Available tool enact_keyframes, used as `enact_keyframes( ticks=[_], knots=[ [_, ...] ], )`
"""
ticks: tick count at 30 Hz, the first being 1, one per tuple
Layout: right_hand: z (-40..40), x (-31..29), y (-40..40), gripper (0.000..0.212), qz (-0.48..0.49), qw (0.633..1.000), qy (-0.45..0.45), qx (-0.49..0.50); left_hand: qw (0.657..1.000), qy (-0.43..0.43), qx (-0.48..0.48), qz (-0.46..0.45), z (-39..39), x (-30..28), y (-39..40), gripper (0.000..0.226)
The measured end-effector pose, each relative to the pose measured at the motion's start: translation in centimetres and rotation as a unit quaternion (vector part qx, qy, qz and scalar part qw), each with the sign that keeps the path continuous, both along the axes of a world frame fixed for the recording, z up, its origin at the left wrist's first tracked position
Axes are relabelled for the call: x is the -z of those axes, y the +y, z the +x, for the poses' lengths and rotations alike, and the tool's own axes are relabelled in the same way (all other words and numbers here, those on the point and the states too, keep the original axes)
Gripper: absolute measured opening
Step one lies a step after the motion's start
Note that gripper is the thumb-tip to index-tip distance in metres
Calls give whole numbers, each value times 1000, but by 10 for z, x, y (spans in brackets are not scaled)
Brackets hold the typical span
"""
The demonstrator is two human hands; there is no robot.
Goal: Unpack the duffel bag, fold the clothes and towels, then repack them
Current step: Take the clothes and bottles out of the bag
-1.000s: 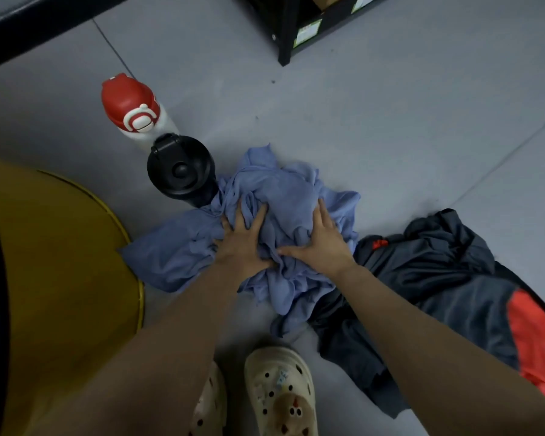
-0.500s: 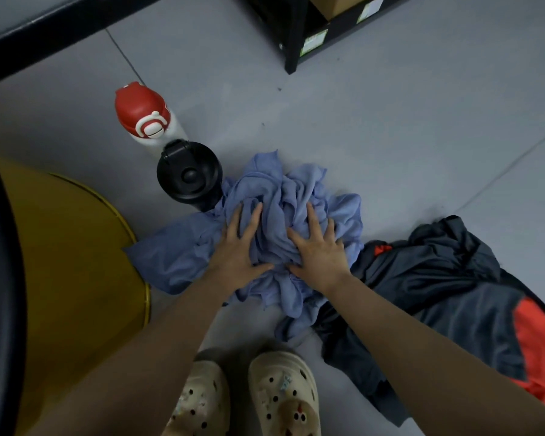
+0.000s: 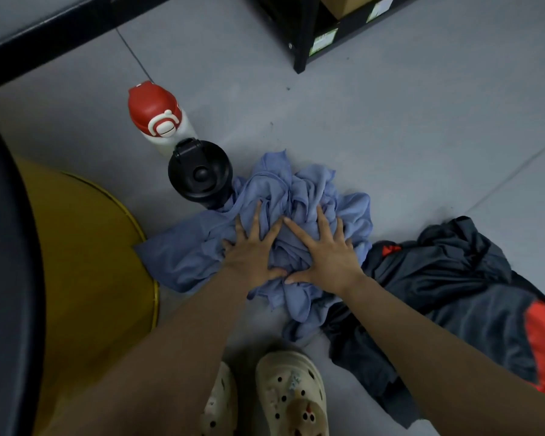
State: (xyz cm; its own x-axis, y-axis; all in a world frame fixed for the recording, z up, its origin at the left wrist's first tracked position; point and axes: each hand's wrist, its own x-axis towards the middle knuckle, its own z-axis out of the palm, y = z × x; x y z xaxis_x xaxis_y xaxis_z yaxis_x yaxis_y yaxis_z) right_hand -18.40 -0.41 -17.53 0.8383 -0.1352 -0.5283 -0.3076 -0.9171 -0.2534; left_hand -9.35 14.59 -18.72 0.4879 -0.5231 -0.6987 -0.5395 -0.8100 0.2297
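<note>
A crumpled blue garment (image 3: 299,196) lies in a heap on the grey floor in front of me. My left hand (image 3: 252,250) presses on its left part with fingers spread flat. Beside it, my right hand (image 3: 324,253) presses on the middle of the heap, fingers also spread; the two thumbs nearly meet. A dark grey garment with orange-red patches (image 3: 460,291) lies bunched to the right, partly under the blue one. The duffel bag is not clearly in view.
A black-lidded bottle (image 3: 200,174) stands touching the blue heap's left edge, a red-capped white bottle (image 3: 156,116) behind it. A yellow round object (image 3: 85,253) and a dark curved edge (image 3: 7,278) fill the left. A black shelf leg (image 3: 299,36) stands behind. My cream clogs (image 3: 290,394) are below.
Both hands have slid a little forward over the blue heap and spread flatter, bunching the cloth more tightly. The view has tilted slightly.
</note>
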Motion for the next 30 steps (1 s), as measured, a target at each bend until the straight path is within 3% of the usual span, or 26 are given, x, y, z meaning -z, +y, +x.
enact_keyframes(
  ticks=[5, 9, 19, 30],
  knots=[
    [4, 3, -6, 116, -18, 998, 41, -32, 998, 28, 57, 17, 8, -4, 12, 129],
    [3, 5, -2, 109, -26, 999, 25, -22, 999, -13, 37, 13, 0, -2, 6, 131],
    [2, -9, 19, 77, -65, 998, -7, 13, 995, -85, -38, -33, -14, -3, 9, 79],
    [7, -72, 25, 72, -53, 996, -66, 34, 984, -150, -46, -83, -13, -73, 18, 73]
  ],
)
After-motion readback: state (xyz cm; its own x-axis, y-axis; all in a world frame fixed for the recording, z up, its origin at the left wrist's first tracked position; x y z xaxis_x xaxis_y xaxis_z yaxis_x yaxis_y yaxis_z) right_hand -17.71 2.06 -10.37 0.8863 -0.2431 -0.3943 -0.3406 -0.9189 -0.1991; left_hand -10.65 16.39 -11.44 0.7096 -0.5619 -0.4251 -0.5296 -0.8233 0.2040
